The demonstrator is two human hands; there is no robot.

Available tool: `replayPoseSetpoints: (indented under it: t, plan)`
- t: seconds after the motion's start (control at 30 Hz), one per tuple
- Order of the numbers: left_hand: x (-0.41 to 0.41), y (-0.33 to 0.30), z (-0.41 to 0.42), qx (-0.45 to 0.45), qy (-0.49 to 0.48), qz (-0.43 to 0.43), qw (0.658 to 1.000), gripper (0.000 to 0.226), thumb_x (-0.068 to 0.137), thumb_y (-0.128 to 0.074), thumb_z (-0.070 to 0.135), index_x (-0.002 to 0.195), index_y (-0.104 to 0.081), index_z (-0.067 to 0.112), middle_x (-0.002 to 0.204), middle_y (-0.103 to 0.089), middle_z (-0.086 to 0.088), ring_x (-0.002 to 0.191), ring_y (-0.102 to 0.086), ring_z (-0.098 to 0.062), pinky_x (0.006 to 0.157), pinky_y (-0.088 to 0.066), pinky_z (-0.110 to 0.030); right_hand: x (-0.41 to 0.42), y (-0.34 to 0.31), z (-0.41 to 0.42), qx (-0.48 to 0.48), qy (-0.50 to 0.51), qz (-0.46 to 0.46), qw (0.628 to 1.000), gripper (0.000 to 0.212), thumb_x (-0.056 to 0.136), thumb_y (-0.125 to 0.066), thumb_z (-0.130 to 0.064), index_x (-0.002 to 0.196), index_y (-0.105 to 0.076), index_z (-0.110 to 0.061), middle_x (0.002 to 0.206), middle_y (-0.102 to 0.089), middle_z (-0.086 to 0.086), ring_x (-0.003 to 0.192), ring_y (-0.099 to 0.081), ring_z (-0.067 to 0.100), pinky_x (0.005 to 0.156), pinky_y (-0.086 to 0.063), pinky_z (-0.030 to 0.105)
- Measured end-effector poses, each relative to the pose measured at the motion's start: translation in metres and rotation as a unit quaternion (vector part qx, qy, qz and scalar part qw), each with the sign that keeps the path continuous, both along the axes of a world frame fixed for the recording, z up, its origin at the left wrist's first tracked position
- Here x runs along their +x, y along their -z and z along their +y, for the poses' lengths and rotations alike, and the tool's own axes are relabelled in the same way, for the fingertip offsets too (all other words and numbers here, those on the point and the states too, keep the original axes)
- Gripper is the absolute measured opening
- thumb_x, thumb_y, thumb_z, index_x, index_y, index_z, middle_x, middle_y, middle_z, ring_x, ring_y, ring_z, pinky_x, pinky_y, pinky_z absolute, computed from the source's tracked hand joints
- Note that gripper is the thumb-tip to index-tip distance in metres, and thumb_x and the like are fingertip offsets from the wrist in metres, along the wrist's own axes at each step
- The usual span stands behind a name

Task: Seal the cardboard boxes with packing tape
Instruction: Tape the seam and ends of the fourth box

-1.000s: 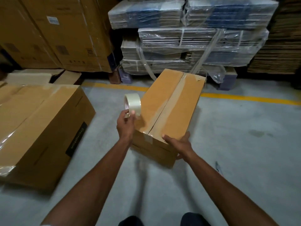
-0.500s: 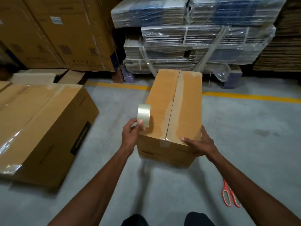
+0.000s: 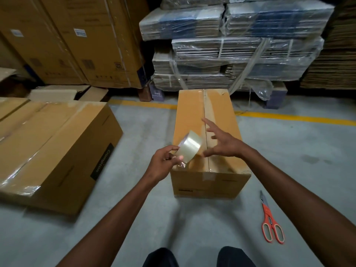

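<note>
tape handling: we judge the tape roll (image 3: 189,146) light and stiff at its core, film slick outside and sticky at the free end; best held by the core or pinched across its width, tail kept off itself.
box handling: we judge the cardboard box (image 3: 210,143) stiff but dentable on the flaps; steady it by pressing flat on top beside the seam, not on it.
tape look: clear, glossy, fairly full roll, tilted in the hand.
box look: plain brown, long, upright on the floor, flaps closed, a strip of tape already running down the centre seam and over the near edge; far end looks wrinkled.
box location: straight ahead on the concrete floor (image 3: 300,151), between a larger taped box (image 3: 57,151) on the left and orange scissors (image 3: 270,222) lying near its right front corner.
left hand (image 3: 163,162): fingers curled round the roll, holding it over the near left of the box top.
right hand (image 3: 221,143): fingers spread and straight, holding nothing, above the seam just beside the roll; we cannot tell if it touches the cardboard.
</note>
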State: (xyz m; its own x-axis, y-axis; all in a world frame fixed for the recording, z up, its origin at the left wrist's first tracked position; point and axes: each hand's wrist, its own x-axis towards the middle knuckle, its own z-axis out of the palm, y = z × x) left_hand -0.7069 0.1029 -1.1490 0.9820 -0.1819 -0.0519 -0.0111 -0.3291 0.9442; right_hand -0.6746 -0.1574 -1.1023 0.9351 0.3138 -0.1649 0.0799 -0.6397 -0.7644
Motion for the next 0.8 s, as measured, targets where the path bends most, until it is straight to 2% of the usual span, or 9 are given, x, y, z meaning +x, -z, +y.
replayPoseSetpoints:
  t: [0.07,0.1,0.17,0.23,0.33,0.4,0.53,0.67,0.8]
  plan:
    - [0.005,-0.011,-0.003,0.012,0.035,-0.011,0.999,0.038,0.090,-0.079,0.020,0.126,-0.069,0.015,0.093,-0.077,-0.010,0.087,-0.072,-0.021,0.078,-0.056,-0.037,0.003,-0.003,0.013,0.017,-0.067,-0.030,0.997,0.116,0.071,-0.091,-0.011,0.159,-0.020,-0.037,0.159,-0.033,-0.002,0.135,-0.040,0.013,0.104,-0.044,0.033]
    - [0.008,-0.018,-0.003,0.012,0.050,-0.017,0.999,0.037,0.090,-0.079,0.017,0.125,-0.069,0.014,0.093,-0.076,-0.011,0.088,-0.072,-0.023,0.079,-0.056,-0.038,0.005,0.000,0.014,0.037,-0.073,-0.046,0.996,0.103,0.071,-0.090,-0.008,0.153,-0.034,-0.034,0.148,-0.044,-0.003,0.126,-0.048,0.014,0.099,-0.048,0.033]
    - [0.012,-0.032,-0.001,-0.004,0.061,-0.030,0.998,0.037,0.091,-0.076,0.011,0.127,-0.068,0.013,0.093,-0.074,-0.013,0.090,-0.073,-0.024,0.081,-0.057,-0.035,0.005,0.001,0.009,0.089,-0.034,-0.067,0.993,0.063,0.072,-0.087,-0.008,0.125,-0.058,-0.026,0.123,-0.060,-0.003,0.111,-0.058,0.015,0.089,-0.052,0.039]
    - [0.016,-0.044,0.001,-0.050,0.035,-0.017,0.998,0.041,0.092,-0.075,0.010,0.132,-0.065,0.015,0.092,-0.073,-0.020,0.090,-0.075,-0.026,0.084,-0.060,-0.033,0.002,0.001,0.003,0.105,0.000,-0.080,0.991,0.040,0.071,-0.086,-0.018,0.104,-0.063,-0.017,0.106,-0.066,0.000,0.103,-0.061,0.017,0.083,-0.052,0.043]
    - [0.022,-0.052,-0.001,-0.122,-0.022,0.127,0.984,0.047,0.086,-0.078,0.001,0.131,-0.063,0.003,0.088,-0.075,-0.022,0.086,-0.075,-0.031,0.089,-0.062,-0.043,-0.007,-0.002,0.003,0.099,0.012,-0.099,0.990,0.043,0.066,-0.082,-0.033,0.096,-0.060,-0.013,0.093,-0.064,0.004,0.085,-0.061,0.015,0.067,-0.050,0.030]
    - [0.022,-0.053,-0.003,-0.149,-0.024,0.238,0.960,0.033,0.087,-0.076,-0.002,0.118,-0.067,-0.009,0.083,-0.074,-0.019,0.083,-0.074,-0.031,0.091,-0.061,-0.046,-0.011,-0.006,0.006,0.086,-0.006,-0.104,0.991,0.045,0.066,-0.086,-0.034,0.096,-0.059,-0.014,0.091,-0.063,0.002,0.079,-0.060,0.009,0.061,-0.047,0.024]
    - [0.022,-0.052,0.000,-0.230,-0.060,0.364,0.900,0.005,0.094,-0.066,-0.001,0.097,-0.069,-0.003,0.075,-0.073,-0.012,0.069,-0.072,-0.018,0.085,-0.063,-0.040,-0.014,-0.013,0.000,0.066,-0.051,-0.082,0.993,0.042,0.073,-0.089,-0.016,0.099,-0.057,-0.020,0.097,-0.064,-0.001,0.086,-0.062,0.010,0.067,-0.052,0.034]
    - [0.022,-0.047,-0.002,-0.240,-0.084,0.369,0.894,0.012,0.098,-0.060,-0.001,0.092,-0.069,0.002,0.070,-0.072,-0.008,0.060,-0.070,-0.014,0.081,-0.063,-0.038,-0.014,-0.017,-0.001,0.052,-0.080,-0.100,0.990,0.044,0.071,-0.090,-0.017,0.101,-0.058,-0.017,0.100,-0.064,0.000,0.094,-0.064,0.021,0.076,-0.056,0.050]
    - [0.023,-0.044,0.002,-0.153,-0.083,0.280,0.944,0.008,0.096,-0.065,0.000,0.093,-0.072,-0.002,0.077,-0.069,-0.013,0.065,-0.068,-0.018,0.083,-0.063,-0.038,-0.017,-0.016,0.000,0.020,-0.094,-0.128,0.987,0.044,0.068,-0.091,-0.028,0.098,-0.060,-0.021,0.095,-0.065,-0.004,0.087,-0.063,0.017,0.069,-0.055,0.048]
